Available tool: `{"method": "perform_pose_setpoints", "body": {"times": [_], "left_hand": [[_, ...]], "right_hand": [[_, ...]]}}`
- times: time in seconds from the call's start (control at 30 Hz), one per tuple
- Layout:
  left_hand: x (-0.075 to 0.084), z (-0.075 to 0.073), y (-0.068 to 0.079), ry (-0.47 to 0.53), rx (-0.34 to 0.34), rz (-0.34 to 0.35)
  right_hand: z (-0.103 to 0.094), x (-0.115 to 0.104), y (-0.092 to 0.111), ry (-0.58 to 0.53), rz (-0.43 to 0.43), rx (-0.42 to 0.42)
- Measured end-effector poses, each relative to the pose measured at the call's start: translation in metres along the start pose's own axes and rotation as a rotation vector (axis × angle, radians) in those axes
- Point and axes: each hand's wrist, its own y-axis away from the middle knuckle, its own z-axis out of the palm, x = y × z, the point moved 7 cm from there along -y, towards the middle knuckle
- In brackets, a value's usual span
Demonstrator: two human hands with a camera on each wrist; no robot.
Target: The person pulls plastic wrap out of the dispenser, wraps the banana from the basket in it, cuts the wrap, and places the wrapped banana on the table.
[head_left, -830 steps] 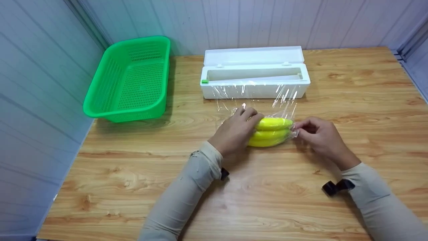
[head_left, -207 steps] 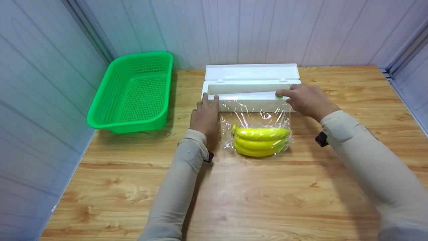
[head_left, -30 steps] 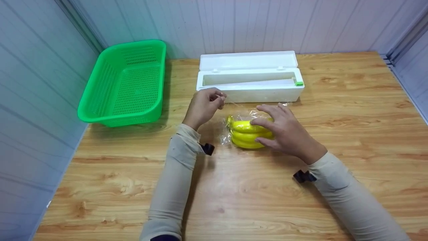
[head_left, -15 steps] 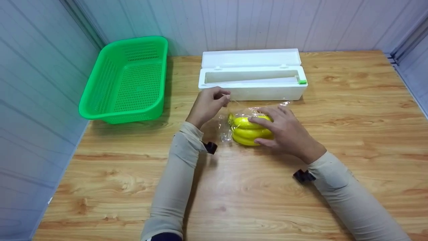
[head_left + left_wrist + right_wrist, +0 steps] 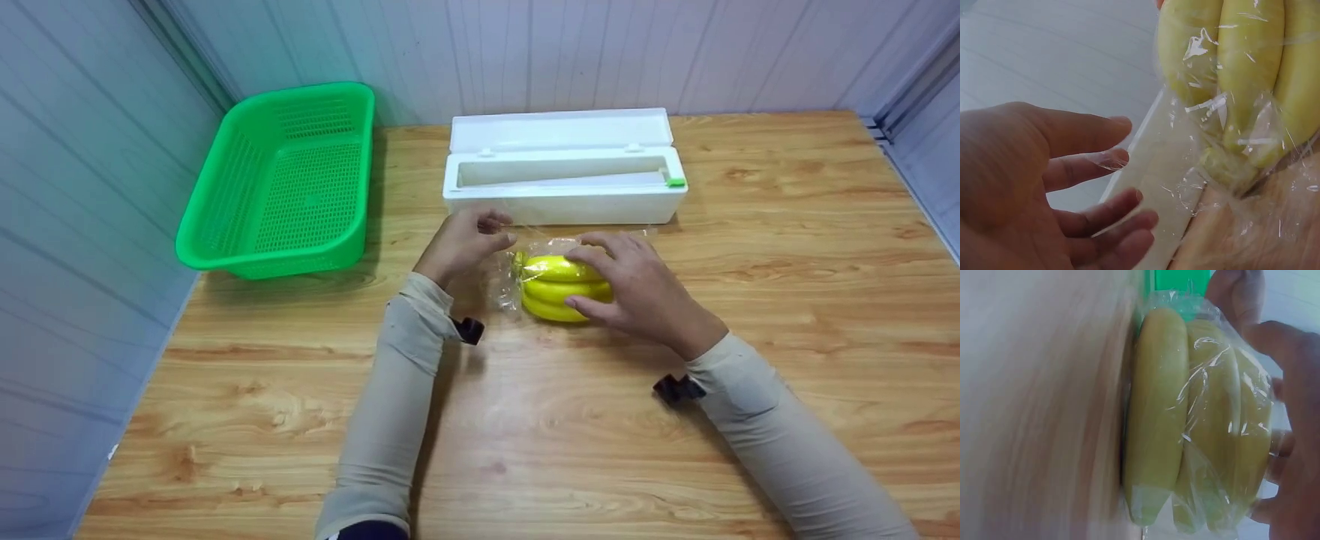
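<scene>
Clear cling film wraps a bunch of yellow bananas (image 5: 555, 289) lying on the table, its stem to the left. My right hand (image 5: 637, 296) holds the bunch at its right end, thumb on the near side and fingers spread over the far side. In the right wrist view, film creases show across the bananas (image 5: 1157, 410). My left hand (image 5: 469, 244) hovers left of the stem, thumb and fingers apart. A wisp of film clings to its index fingertip (image 5: 1120, 157) in the left wrist view. Loose film (image 5: 1185, 185) hangs around the stem end.
Behind the bananas stands a white cling film box (image 5: 562, 206), lid raised, with a green slider (image 5: 676, 182) at its right end. A green plastic basket (image 5: 307, 259) sits at the back left of the wooden table (image 5: 570, 442). Panelled walls border the table.
Earlier, film ran from the box to the bananas and the slider crossed to the right; now the film is separate. Over the last half second, my left finger and thumb have parted, releasing the film edge.
</scene>
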Motion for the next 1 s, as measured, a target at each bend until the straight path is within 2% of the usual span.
{"method": "perform_pose_setpoints", "body": {"times": [0.17,0.43,0.5,0.6,0.67,0.77,0.9,1.0], "left_hand": [[-0.005,0.002,0.000,-0.032,-0.030,-0.017],[-0.011,0.000,-0.002,-0.031,0.032,-0.064],[-0.012,0.001,-0.004,-0.024,0.038,-0.075],[-0.014,0.002,-0.004,-0.003,0.041,-0.087],[-0.015,0.002,-0.005,0.012,0.046,-0.098],[-0.016,0.002,-0.004,0.030,0.049,-0.122],[-0.016,0.003,-0.003,0.063,0.043,-0.150],[-0.016,0.004,-0.003,0.082,0.035,-0.145]], "right_hand": [[-0.002,-0.005,-0.006,0.036,-0.049,0.052],[-0.001,-0.009,-0.013,0.031,-0.066,0.063],[-0.005,-0.013,-0.014,0.048,-0.101,0.103],[-0.010,-0.024,-0.015,0.050,-0.200,0.175],[-0.010,-0.030,-0.014,0.046,-0.255,0.186],[-0.003,-0.031,-0.012,0.043,-0.266,0.137],[0.007,-0.024,-0.011,0.020,-0.199,0.052],[0.012,-0.020,-0.011,0.012,-0.175,0.026]]}}
